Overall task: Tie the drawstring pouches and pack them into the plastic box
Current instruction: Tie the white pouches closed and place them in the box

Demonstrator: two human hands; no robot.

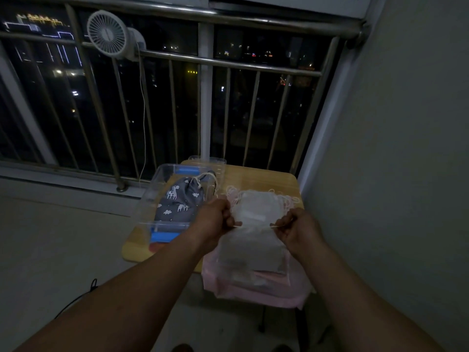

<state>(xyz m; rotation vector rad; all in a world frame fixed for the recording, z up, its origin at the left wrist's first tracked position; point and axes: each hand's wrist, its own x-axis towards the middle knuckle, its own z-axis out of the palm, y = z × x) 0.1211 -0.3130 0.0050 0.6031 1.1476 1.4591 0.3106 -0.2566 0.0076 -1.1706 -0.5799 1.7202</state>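
Head view: your left hand (pixel 218 214) and right hand (pixel 291 226) each pinch the thin white drawstring (pixel 253 225) of the pale fabric pouch (pixel 253 240) at 5 o'clock from the clear plastic box (pixel 149 199); uneven pulling could slip the cord.

Grey pouch (pixel 181 201) inside clear box (pixel 152 199)

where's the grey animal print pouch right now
In the head view, the grey pouch lies inside the clear plastic box on the table's left side, just left of the left hand.
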